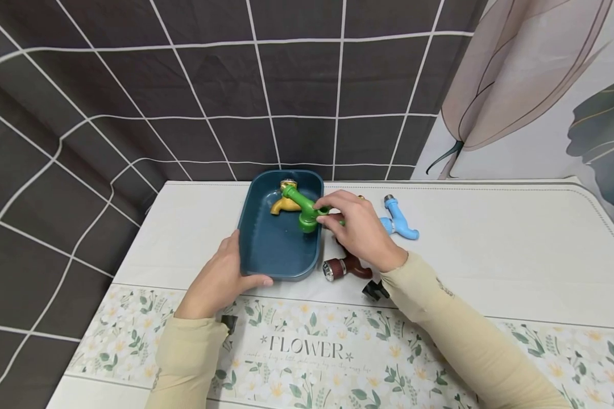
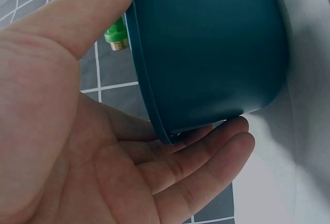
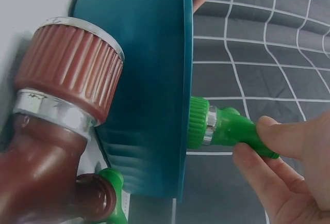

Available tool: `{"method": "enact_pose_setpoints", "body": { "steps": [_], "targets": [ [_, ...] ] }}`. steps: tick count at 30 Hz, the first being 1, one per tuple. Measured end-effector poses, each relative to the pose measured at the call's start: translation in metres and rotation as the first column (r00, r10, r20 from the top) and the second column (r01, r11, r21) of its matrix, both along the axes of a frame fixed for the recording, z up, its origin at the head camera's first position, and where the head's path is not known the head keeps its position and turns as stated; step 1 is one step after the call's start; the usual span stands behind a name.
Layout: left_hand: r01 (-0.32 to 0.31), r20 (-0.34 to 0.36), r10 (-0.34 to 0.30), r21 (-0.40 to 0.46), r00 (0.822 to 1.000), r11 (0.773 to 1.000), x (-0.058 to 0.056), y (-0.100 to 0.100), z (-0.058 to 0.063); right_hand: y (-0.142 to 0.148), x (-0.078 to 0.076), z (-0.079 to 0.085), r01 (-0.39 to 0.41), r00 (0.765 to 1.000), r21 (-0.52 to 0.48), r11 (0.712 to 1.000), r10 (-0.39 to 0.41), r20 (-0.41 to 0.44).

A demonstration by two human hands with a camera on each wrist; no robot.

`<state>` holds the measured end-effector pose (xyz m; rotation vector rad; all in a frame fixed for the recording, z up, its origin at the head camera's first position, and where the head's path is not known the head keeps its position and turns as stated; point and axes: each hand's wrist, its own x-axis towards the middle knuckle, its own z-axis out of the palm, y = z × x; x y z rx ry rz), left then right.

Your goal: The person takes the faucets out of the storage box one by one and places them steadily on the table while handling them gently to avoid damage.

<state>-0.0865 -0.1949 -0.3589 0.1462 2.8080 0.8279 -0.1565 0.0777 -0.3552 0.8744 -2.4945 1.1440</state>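
Note:
My right hand [image 1: 358, 224] pinches the spout end of a green faucet [image 1: 307, 218] between thumb and fingers. That faucet hangs over the right rim of a dark blue plastic basin [image 1: 276, 253], its round green handle turned down in the right wrist view. Inside the basin lies a yellow faucet [image 1: 285, 205]. My left hand [image 1: 217, 278] holds the basin's near left corner, thumb along the front rim and fingers along the outer wall [image 2: 216, 53]. A brown faucet [image 1: 358, 267] with a ribbed handle [image 3: 72, 69] lies below my right hand.
Right of the basin lies a light blue faucet [image 1: 401, 221], partly behind my right hand. Another green piece [image 3: 116, 193] shows beside the brown faucet. The white tabletop [image 1: 491, 244] has a flower-printed band in front, and a dark gridded cloth [image 1: 307, 79] hangs behind.

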Motion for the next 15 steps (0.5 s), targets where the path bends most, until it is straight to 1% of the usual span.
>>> {"method": "enact_pose_setpoints", "body": {
  "steps": [9, 15],
  "targets": [
    [-0.001, 0.001, 0.001, -0.014, 1.000, 1.000, -0.0008, -0.0003, -0.0002, 0.0052, 0.0046, 0.0006, -0.017, 1.000, -0.069, 0.997, 0.017, 0.002],
    [-0.003, 0.001, 0.003, -0.014, 1.000, 1.000, -0.0004, -0.0002, -0.0002, 0.0061, 0.0063, 0.0006, -0.015, 1.000, -0.093, 0.996, 0.013, -0.028]
  ]
}}
